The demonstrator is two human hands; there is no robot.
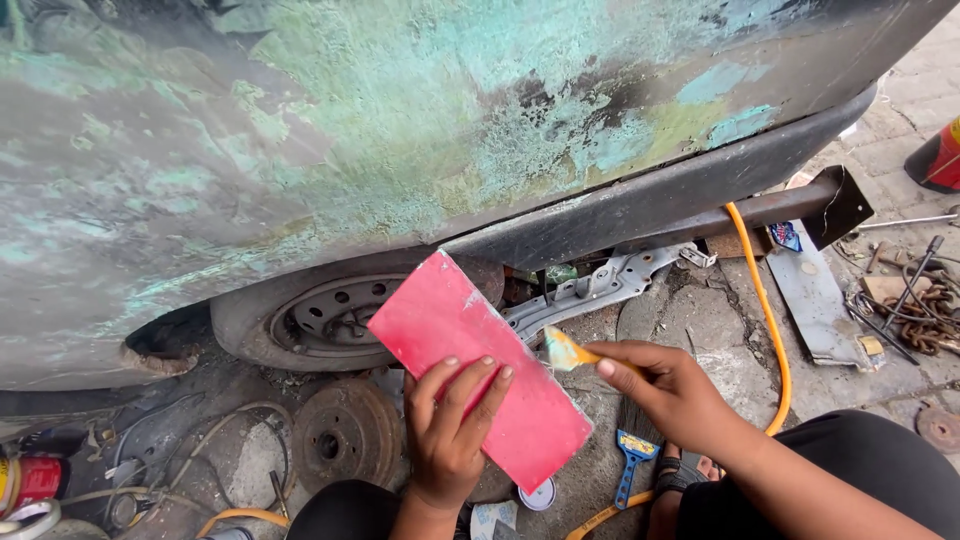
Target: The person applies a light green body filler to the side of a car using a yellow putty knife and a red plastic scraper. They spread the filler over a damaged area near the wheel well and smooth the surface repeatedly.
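Red board (478,368) under curled left fingers (452,385)

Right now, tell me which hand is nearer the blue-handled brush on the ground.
Right. The right hand hangs just above the blue-handled brush; the left hand, holding the red board, is farther left.

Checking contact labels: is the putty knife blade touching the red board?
Touching. The head view shows the blade tip of the putty knife, held in the right hand, meeting the right edge of the red board with no visible gap.
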